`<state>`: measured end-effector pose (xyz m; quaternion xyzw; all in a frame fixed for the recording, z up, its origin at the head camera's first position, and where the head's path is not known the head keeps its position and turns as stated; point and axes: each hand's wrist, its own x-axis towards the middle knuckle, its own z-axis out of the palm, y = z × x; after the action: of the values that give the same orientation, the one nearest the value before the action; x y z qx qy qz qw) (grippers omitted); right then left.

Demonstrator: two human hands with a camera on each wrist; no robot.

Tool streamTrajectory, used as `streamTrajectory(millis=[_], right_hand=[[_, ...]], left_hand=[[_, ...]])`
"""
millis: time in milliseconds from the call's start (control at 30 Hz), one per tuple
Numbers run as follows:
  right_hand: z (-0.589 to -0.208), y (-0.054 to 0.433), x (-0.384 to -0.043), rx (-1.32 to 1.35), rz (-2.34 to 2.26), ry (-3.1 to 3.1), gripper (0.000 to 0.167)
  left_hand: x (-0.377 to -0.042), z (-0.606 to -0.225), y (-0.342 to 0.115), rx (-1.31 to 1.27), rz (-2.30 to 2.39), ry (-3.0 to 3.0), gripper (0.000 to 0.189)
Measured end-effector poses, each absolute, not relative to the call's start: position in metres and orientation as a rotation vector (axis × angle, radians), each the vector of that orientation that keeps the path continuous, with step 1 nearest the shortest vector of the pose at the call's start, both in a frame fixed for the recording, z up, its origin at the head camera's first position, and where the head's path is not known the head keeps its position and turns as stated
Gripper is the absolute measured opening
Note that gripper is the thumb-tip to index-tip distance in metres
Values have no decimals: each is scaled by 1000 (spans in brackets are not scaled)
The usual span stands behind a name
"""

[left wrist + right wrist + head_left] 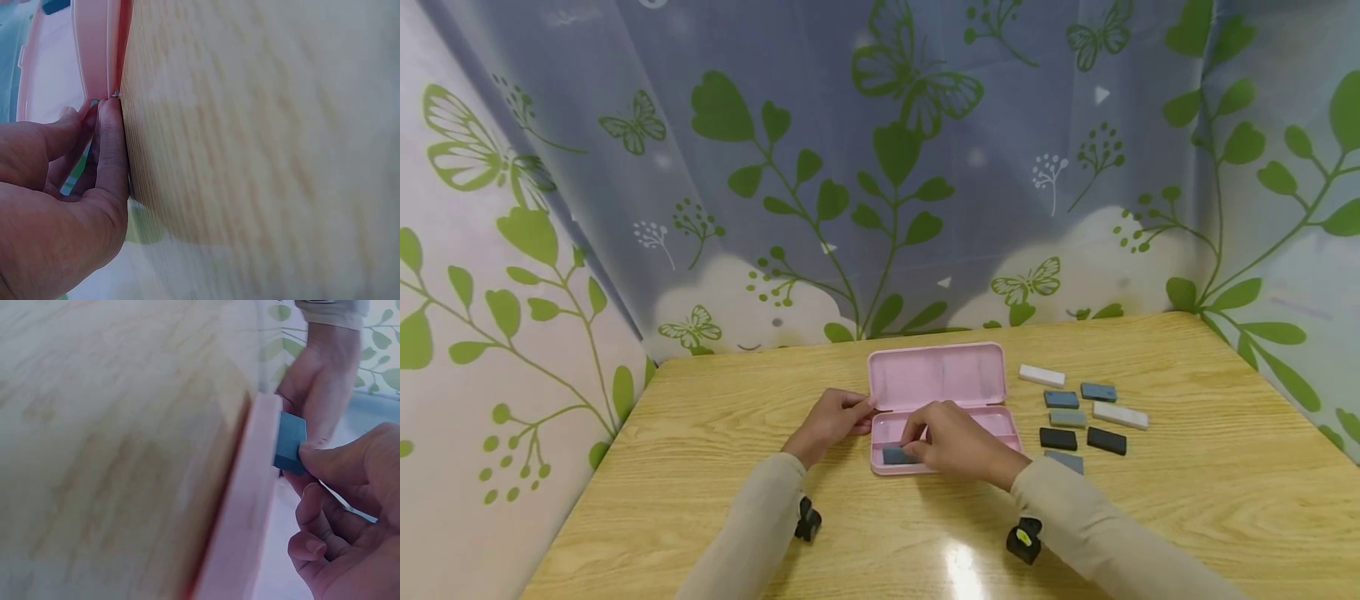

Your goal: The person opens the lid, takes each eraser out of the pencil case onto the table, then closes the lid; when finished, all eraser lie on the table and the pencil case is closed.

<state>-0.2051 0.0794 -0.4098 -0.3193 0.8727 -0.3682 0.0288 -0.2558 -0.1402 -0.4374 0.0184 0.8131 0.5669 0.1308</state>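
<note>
An open pink pencil case (1015, 427) lies on the table with its lid (936, 377) folded back and a divider inside its base. My right hand (958, 442) pinches a blue block-shaped eraser (895, 456) between thumb and fingers, low in the front compartment. In the right wrist view this eraser (290, 442) shows just above the case's pink front wall (247, 506). At the hinge on the left side, my left hand (833, 423) holds the case between thumb and fingers. The left wrist view shows those fingertips (111, 115) against the case's corner.
Right of the case lie several loose blocks: white ones (1042, 376), blue ones (1098, 392), a pale green one (1067, 418), black ones (1057, 438) and a grey-blue one (1064, 462) partly behind the right forearm. A patterned curtain (820, 167) rises behind the wooden table (737, 400).
</note>
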Motion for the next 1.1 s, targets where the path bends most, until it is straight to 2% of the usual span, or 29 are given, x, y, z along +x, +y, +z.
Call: streamTrajectory(millis=[367,1100], right_hand=[[-391,122,-202,-901,-1176,2714,9],[-381,251,-196,-714,-1015,2778,7]], left_hand=[[-255,-436,-140,27,1649,2360,25],[-255,-438,-140,23,1643,2364,26]])
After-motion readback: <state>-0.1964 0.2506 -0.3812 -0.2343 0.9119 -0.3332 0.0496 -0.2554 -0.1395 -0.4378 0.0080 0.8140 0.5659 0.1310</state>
